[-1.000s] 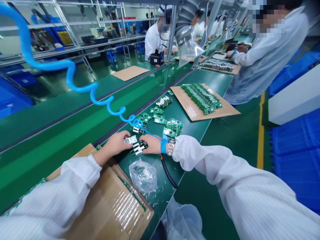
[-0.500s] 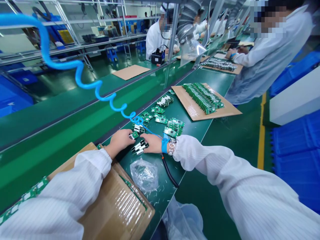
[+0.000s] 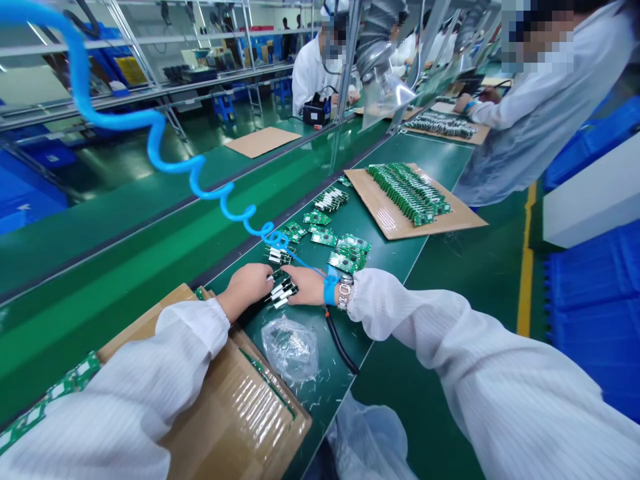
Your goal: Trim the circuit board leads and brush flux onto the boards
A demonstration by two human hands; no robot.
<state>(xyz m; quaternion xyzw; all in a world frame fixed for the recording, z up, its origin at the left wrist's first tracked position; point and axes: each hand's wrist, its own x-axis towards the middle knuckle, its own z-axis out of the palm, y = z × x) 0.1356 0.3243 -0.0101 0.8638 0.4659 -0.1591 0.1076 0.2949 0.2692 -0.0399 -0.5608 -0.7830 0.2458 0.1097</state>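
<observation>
Two bare hands work close together at the near end of a green assembly bench [image 3: 395,260]. The left hand [image 3: 245,283] curls palm-down, its fingertips [image 3: 267,276] just above a small bundle of pinned white-and-black electronic components [image 3: 283,293]. The right hand [image 3: 306,285] lies palm-down from the other side, its fingers [image 3: 289,274] touching or almost touching the same bundle. The bundle sits between the hands, under their fingertips. Both hands are curled, but whether either one grips the bundle cannot be told from this view.

A blue strap [image 3: 330,290] circles the right wrist beside a metal wristwatch [image 3: 344,294], and a coiled blue cord [image 3: 155,143] runs from it across the bench. A clear plastic bag [image 3: 290,350] lies just below the hands. The left sleeve rests on a taped cardboard box [image 3: 235,407].

Beyond the hands are loose green circuit boards [image 3: 325,237], then a cardboard sheet [image 3: 387,213] bearing rows of green boards. A co-worker in a white smock [image 3: 540,113] stands at the bench's right side, one hand [image 3: 465,103] near another board-laden sheet.
</observation>
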